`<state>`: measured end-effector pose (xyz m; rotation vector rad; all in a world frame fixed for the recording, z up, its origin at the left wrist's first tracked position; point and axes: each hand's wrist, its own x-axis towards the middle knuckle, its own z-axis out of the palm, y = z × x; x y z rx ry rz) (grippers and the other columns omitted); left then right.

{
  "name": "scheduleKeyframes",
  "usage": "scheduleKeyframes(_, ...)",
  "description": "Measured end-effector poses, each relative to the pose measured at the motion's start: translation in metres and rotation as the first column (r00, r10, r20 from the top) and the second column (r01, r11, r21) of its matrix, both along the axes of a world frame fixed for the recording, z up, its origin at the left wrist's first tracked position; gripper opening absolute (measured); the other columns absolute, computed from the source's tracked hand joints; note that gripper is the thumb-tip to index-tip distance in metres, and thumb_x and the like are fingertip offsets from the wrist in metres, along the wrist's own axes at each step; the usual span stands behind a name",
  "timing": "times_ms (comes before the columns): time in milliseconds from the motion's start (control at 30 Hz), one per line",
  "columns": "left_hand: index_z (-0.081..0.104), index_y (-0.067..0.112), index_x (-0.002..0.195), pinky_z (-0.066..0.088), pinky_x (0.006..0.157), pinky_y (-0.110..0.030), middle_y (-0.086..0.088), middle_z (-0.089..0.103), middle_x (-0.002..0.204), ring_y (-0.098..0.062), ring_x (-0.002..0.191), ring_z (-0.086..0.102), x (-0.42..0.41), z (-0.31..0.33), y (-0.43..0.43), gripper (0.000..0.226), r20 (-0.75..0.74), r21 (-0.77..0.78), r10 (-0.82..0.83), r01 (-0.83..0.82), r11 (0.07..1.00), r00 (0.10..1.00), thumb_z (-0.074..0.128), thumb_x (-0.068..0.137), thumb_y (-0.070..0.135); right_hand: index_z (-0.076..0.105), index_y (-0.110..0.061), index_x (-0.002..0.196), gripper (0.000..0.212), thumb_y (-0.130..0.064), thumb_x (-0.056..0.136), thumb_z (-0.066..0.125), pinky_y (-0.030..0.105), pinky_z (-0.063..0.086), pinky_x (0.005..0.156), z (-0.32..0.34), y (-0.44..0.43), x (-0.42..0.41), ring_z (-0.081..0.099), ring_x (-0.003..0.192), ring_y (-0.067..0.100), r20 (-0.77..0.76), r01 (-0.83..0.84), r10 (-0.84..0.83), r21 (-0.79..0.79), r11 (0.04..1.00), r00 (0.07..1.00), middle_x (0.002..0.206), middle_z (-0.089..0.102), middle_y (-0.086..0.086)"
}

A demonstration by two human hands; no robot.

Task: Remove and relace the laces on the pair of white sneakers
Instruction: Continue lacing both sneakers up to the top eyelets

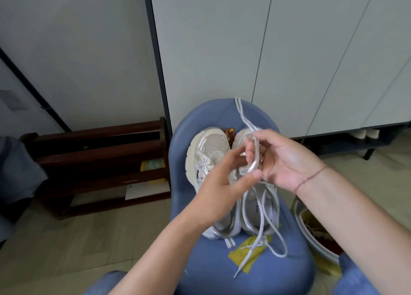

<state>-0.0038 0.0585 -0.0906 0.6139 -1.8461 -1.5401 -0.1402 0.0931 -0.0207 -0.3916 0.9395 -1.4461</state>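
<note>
A small blue chair [289, 272] stands on the pale floor [66, 239] and carries it all. Two white sneakers sit side by side on its seat, toes pointing away, the left sneaker [211, 148] touching the right sneaker [253, 212] along their inner sides. A loose white lace [261, 225] runs down over the right one and trails across a crumpled yellow wrapper [239, 255] at the seat's near edge. A dark wooden rack [100, 161] also stands on the floor nearby.
</note>
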Motion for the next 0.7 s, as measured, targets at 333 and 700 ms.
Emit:
scheduleKeyframes(333, 0.067, 0.015, 0.080, 0.048, 0.061, -0.023, 0.008, 0.033, 0.050, -0.008, 0.047, 0.033, 0.023, 0.004, 0.018, 0.030, 0.107, 0.125, -0.015, 0.002, 0.992, 0.994, 0.050, 0.098, 0.032, 0.050, 0.001, 0.114, 0.021, -0.004, 0.094, 0.045, 0.017, 0.046, 0.042, -0.027, 0.044, -0.044, 0.050, 0.042, 0.006, -0.115, 0.058, -0.045, 0.107, 0.993, 0.992, 0.058, 0.055, 0.002)
scheduleKeyframes(700, 0.061, 0.016, 0.077, 0.017, 0.047, -0.021, 0.005, 0.026, 0.054, -0.007, 0.046, 0.020, 0.031, 0.006, 0.004, 0.030, -0.149, 0.331, 0.131, -0.076, 0.941, 0.980, 0.047, 0.095, 0.035, 0.059, 0.006, 0.101, 0.025, -0.017, 0.095, 0.052, 0.024, 0.052, 0.047, -0.036, 0.065, -0.018, 0.059, 0.052, 0.017, -0.672, -0.388, 0.446, 0.247, 0.888, 0.591, 0.074, 0.065, 0.016)
